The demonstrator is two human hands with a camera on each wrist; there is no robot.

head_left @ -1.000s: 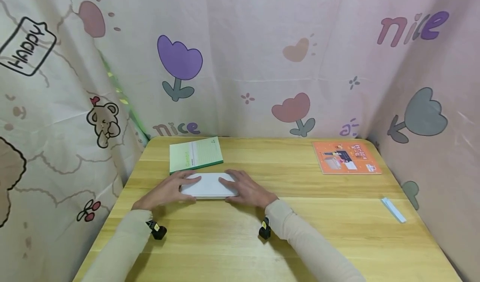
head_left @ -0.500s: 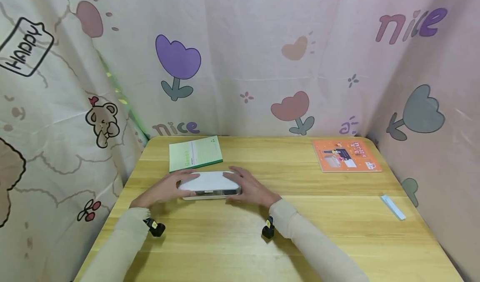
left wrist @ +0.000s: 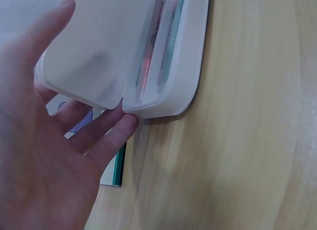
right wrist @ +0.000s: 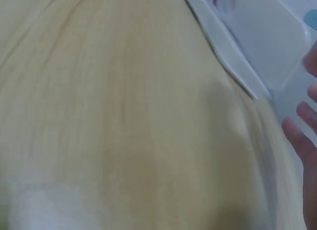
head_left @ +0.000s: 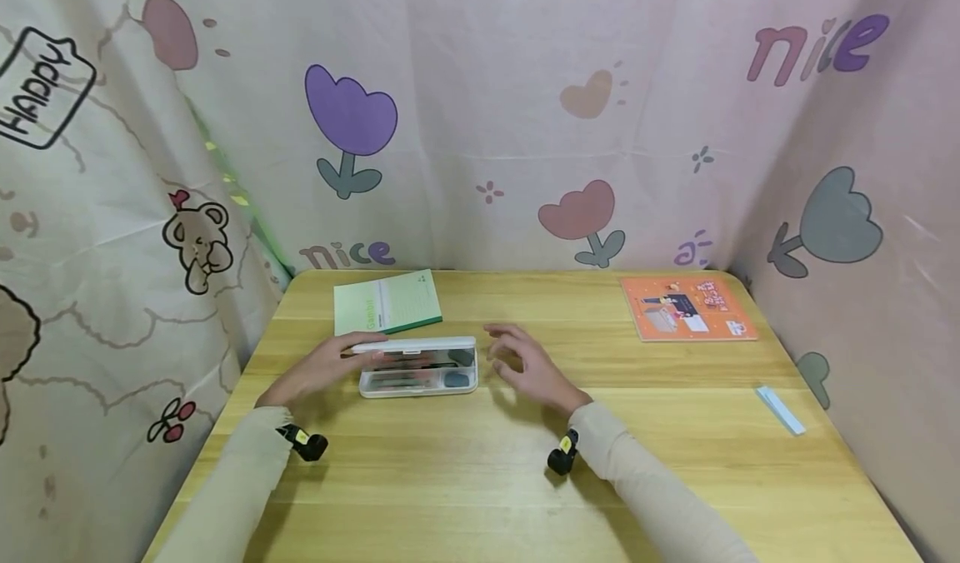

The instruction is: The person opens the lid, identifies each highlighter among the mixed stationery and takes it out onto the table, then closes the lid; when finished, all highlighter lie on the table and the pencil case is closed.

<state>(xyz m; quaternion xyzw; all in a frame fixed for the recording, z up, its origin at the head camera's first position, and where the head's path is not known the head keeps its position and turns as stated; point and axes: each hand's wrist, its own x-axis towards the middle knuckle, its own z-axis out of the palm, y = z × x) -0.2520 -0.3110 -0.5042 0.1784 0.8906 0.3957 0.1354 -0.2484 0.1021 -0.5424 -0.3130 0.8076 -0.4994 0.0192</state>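
A white pencil case (head_left: 416, 393) sits on the wooden table with its lid (head_left: 420, 344) raised at the back. Pens (left wrist: 152, 41) lie lengthwise inside, and a dark blue-grey item (head_left: 457, 378) occupies its right-hand compartment. At the left end, my left hand (head_left: 322, 371) holds the lid, the thumb on its inner face and the fingers behind it; one fingertip is by the case's corner. My right hand (head_left: 536, 371) hovers just right of the case, apart from it, fingers loosely bent around nothing. In the right wrist view, only its fingers show at the edge.
Behind the case lies a green notebook (head_left: 390, 301). An orange booklet (head_left: 688, 309) rests at the back right, and a light blue strip-shaped item (head_left: 780, 411) lies near the table's right edge. Patterned curtains (head_left: 480, 113) surround the table (head_left: 465, 496).
The pencil case's lid has swung up from closed, uncovering the contents. My right hand has let go and moved right; my left hand has stayed at the left end.
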